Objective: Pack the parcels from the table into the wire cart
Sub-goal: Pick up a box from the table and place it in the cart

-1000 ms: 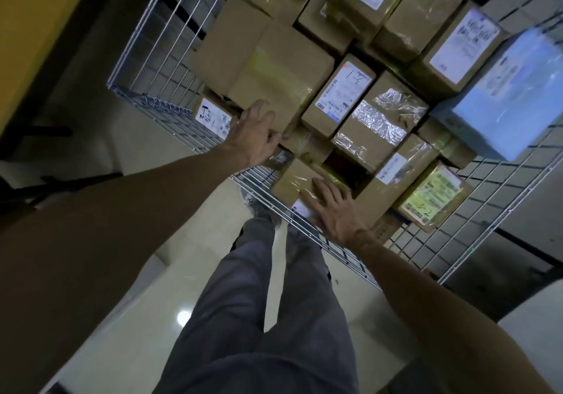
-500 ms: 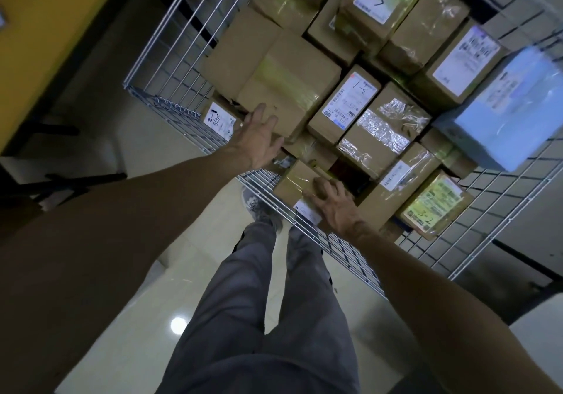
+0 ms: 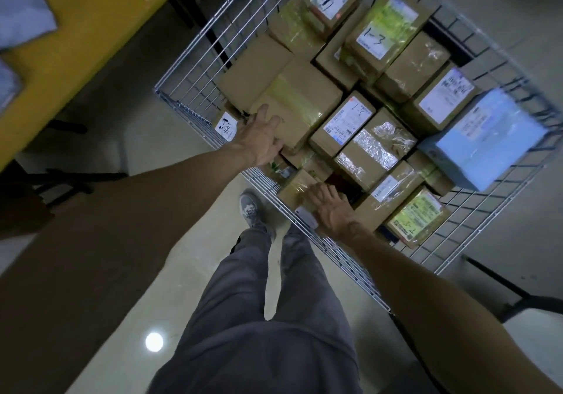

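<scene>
My left hand [image 3: 262, 140] stayed flat on taped box [image 3: 300, 101]; right hand [image 3: 330, 211], also flat, apparently seated small box [image 3: 294, 188] inside wire cart [image 3: 189, 112].

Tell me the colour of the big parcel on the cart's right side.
The parcel is pale blue; the head view shows it.

Wire cart [image 3: 189, 110]: silver-grey grid. Large parcel [image 3: 301, 101], left in cart: brown cardboard, yellowish tape band. Right parcel [image 3: 487, 140]: pale blue. Near-right parcel [image 3: 417, 218]: yellow-green top, perhaps tinted tape. Table [image 3: 100, 28]: yellow. Trousers [image 3: 274, 317]: grey.
</scene>
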A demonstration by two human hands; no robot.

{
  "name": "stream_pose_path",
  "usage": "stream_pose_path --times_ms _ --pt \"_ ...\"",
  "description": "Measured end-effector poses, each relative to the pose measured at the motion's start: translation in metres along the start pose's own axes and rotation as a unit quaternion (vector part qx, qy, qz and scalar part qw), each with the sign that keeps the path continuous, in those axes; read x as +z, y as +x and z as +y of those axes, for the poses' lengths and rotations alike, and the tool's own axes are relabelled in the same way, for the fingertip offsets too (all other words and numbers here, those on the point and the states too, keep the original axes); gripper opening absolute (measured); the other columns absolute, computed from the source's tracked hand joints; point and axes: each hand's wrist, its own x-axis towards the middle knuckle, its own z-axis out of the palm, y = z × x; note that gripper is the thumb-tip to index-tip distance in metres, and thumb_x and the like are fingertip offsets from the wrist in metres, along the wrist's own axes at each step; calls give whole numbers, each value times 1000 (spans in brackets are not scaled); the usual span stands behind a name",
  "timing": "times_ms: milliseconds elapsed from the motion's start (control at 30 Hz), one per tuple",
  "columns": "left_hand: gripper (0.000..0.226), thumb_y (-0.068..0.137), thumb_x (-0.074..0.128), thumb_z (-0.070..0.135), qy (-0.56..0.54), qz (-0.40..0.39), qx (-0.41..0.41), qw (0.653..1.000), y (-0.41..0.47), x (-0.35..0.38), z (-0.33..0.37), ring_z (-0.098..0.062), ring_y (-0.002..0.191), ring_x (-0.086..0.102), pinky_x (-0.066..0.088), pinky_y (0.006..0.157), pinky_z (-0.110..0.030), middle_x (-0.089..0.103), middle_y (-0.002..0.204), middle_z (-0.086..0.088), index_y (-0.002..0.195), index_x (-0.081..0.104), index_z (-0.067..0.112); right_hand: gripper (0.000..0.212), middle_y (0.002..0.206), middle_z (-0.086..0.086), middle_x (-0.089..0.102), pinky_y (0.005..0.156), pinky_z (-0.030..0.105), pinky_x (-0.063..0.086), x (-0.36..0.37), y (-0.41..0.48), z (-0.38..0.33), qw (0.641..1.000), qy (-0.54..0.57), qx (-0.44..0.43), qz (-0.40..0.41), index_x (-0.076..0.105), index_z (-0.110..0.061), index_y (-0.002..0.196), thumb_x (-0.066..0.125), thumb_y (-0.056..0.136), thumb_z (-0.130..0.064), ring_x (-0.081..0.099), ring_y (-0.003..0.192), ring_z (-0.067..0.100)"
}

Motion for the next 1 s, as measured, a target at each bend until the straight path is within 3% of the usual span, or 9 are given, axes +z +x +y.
stream_pose_path --times_ms 133,233,433,667,1000 --pt "53 103 42 39 -22 26 7 999 -23 -23 1 -35 143 24 21 118 -48 4 163 -15 148 31 14 58 151 15 30 112 46 29 -38 -10 -1 999 33 10 36 15 -15 153 38 103 -32 31 137 31" --pt "55 103 42 37 -53 57 -3 997 -46 -41 -6 -36 144 22 19 119 -47 3 163 -14 151 29 14 59 154 15 29 116 47 25 -71 -12 2 999 19 2 47 18 -13 155 32 104 -39 29 141 30" --pt "52 101 44 42 -59 124 -39 990 -90 -81 -50 -36 144 25 20 118 -49 9 162 -16 145 37 14 56 154 15 30 114 45 27 -153 -6 -18 994 44 23 99 28 -16 152 43 102 -35 30 141 32" --pt "51 101 44 41 -45 205 -62 976 -153 -139 -115 -36 140 31 23 115 -45 10 162 -14 145 38 17 65 158 16 25 117 45 26 -253 -4 -91 979 93 28 182 23 -15 155 47 100 -39 27 144 34" --pt "62 100 46 46 -41 317 -66 945 -240 -216 -220 -35 147 20 21 117 -50 10 163 -12 152 30 17 70 156 16 26 112 49 34 -407 -18 -221 945 80 5 317 24 -14 155 49 99 -48 27 142 36"
